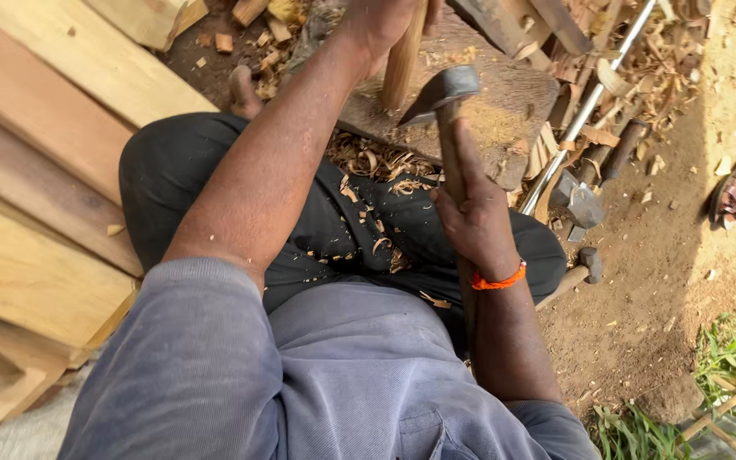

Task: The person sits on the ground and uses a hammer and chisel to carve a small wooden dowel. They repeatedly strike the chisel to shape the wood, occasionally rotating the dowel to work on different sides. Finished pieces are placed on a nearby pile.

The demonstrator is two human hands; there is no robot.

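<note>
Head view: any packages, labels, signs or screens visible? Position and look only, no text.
None in view: no package, label, sign or screen.
What shows instead: left hand gripping an upright wooden stick on a wooden block.
Right hand holding a wooden-handled adze, metal head raised.
Pale planks stacked at the left.

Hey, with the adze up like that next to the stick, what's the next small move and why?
Probably a short downward chop with the adze into the lower side of the wooden stick. The right hand holds the blade raised close beside it, while the left hand props the stick upright on the wooden block, with shavings already lying below.
</note>
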